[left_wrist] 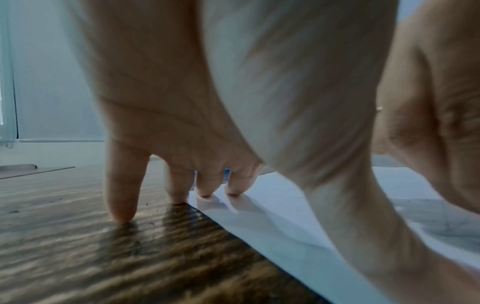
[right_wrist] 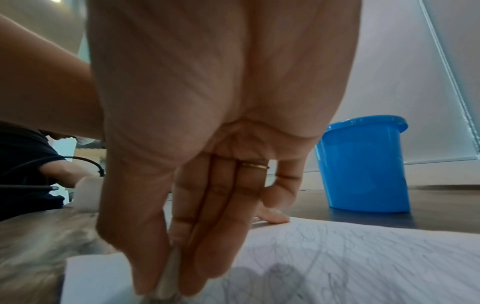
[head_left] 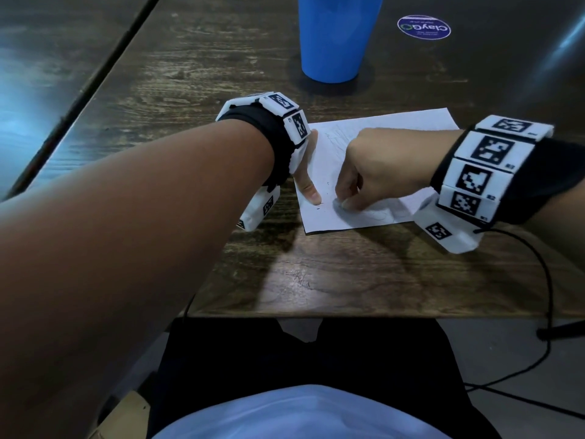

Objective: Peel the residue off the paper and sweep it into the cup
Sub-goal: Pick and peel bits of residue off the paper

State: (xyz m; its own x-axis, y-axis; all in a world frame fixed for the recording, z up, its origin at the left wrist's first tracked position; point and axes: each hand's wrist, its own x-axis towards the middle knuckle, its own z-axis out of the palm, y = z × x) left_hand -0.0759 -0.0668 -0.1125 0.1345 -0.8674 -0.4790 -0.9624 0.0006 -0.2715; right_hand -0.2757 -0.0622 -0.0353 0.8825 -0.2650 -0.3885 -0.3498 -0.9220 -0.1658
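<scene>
A white paper (head_left: 380, 134) with faint pencil scribbles lies on the dark wooden table. Small dark specks (head_left: 318, 206) sit near its front left corner. My left hand (head_left: 308, 182) presses the paper's left edge with straight, spread fingers (left_wrist: 233, 185); the little finger stands on the bare wood. My right hand (head_left: 373, 163) reaches down to the paper's front part, thumb and fingers pinching a small pale grey object (right_wrist: 168, 277) against the sheet (right_wrist: 363, 257). A blue plastic cup (head_left: 335, 36) stands upright beyond the paper, apart from both hands, and shows in the right wrist view too (right_wrist: 363, 164).
A round blue sticker (head_left: 424, 26) is stuck on the table (head_left: 348, 280) right of the cup. A black cable (head_left: 544, 296) hangs from my right wrist over the table's front edge. A seam (head_left: 104, 58) separates a second table on the left.
</scene>
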